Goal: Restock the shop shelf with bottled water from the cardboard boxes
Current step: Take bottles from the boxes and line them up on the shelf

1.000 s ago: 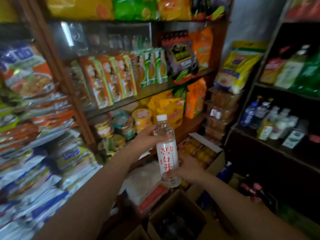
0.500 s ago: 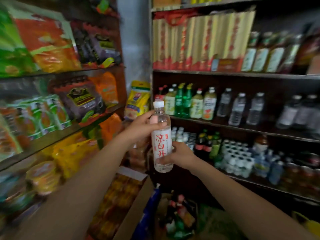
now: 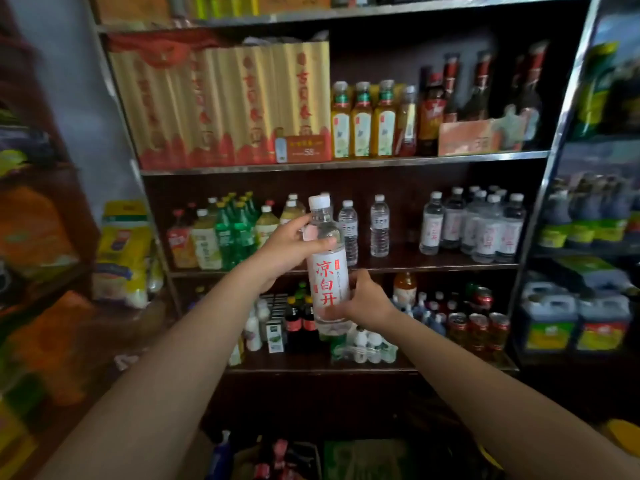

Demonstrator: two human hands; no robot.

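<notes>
both our hands are wrapped around one water bottle [image 3: 328, 271], which we hold upright in front of the dark shelf unit [image 3: 346, 164]. our left hand [image 3: 291, 245] grips its clear shoulder just under the white cap, thumb across the front and fingers curled behind. our right hand [image 3: 367, 303] clasps the lower part, thumb on the label's right edge and fingers cupped around the base. the bottle's white label carries large red characters running downward. it floats in the air at the level of the middle shelf board [image 3: 433, 263], touching none of the goods behind it. on that middle shelf, just behind the bottle, stand two slim clear bottles [image 3: 379, 225], and well to the right sits a cluster of matching bottles [image 3: 478, 228] with the same red-on-white labels. green and yellow drink bottles [image 3: 232, 233] crowd the left end of the same shelf. above, gold and red boxes [image 3: 221, 102] fill the left half, with amber bottles [image 3: 363, 123] beside them. below, red cans [image 3: 478, 327] sit at the right of the lower shelf. a yellow bag [image 3: 121, 251] leans at the left of the shelf unit.
</notes>
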